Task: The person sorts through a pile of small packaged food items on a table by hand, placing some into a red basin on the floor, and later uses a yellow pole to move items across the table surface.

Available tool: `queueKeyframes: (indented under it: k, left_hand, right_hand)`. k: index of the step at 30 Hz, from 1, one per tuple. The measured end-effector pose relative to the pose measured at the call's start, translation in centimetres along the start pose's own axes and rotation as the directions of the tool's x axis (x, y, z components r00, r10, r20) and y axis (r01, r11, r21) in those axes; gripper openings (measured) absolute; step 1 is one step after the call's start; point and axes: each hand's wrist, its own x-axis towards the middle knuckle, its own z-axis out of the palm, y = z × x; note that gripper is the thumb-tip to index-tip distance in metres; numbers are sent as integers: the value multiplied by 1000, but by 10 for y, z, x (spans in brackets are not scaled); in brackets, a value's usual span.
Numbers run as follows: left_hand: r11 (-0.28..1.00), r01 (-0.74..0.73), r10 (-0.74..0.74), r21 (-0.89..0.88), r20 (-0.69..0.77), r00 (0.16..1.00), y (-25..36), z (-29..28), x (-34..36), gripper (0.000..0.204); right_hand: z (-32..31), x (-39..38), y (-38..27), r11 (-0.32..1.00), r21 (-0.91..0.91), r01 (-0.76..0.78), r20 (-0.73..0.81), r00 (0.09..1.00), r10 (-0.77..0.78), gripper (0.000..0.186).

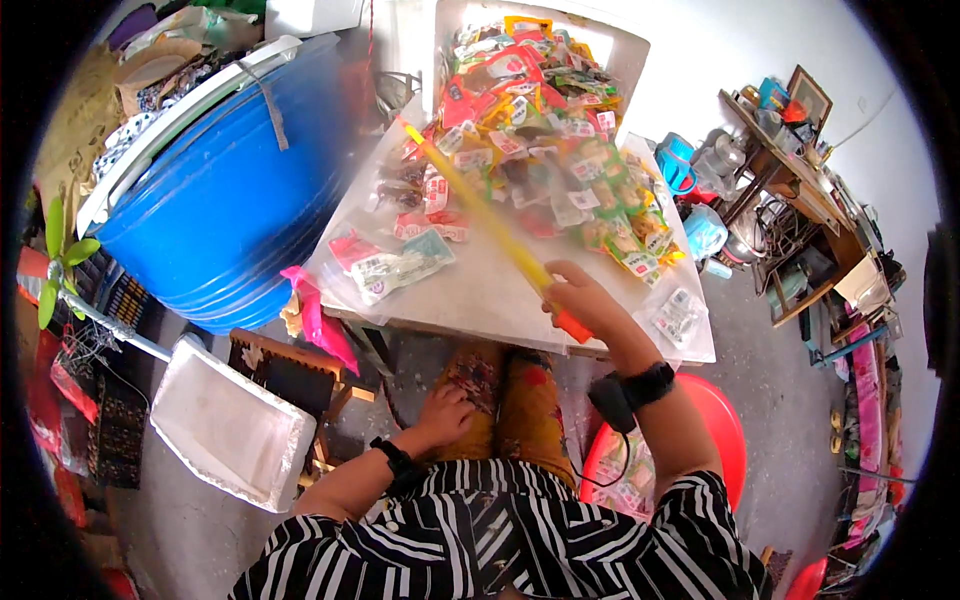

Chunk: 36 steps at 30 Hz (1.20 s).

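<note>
**Head view: right hand sweeps a yellow stick over the packets**

The right hand [585, 300] is closed around the orange grip end of a long yellow stick [480, 210], low on the table near the person's body. The stick runs from this hand up and to the left across the white table [470, 300] and looks blurred, so I judge it is in motion. Its far tip is near the table's left edge, beside the blue barrel [220, 200].

The left hand [445, 415] rests on the person's knee, below the table edge, fingers loosely bent and holding nothing that I can see.

Under and beyond the stick lie many small snack packets [540, 130] in red, green and yellow. Most are heaped on the far side; a few (one pale green, one pink) lie apart at the near left, and one clear packet [678, 315] lies at the near right corner.

To do this step well, in my judgement, the stick should stay low and flat against the table surface, so that it pushes the packets and does not pass over them. The sweep should be slow near the left edge, because packets there could slide off to the floor. A firm grip helps, since the long stick turns easily in the fingers.
</note>
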Motion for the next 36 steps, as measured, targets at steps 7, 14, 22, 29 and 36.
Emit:
queueKeyframes:
  k: [7,14,22,29,36]
  left_hand:
    - [1000,-7,7,1,-17,1000,0,-1,3,12]
    - [999,-45,46,20,-66,997,-2,-1,0,11]
    - [1000,-5,5,3,25,1000,0,-1,4,12]
    - [995,92,-82,-44,192,978,-1,-5,1,20]
    - [987,129,-106,-95,220,970,1,-7,2,20]
  right_hand:
    - [-15,-45,27,991,125,-36,60,998,29,35]
    - [-9,-64,37,957,288,-43,59,998,27,33]
    - [-7,-26,16,992,129,-8,47,999,2,33]
    - [10,7,-2,986,165,33,100,994,-50,34]
    - [22,23,4,977,211,0,140,990,-30,33]
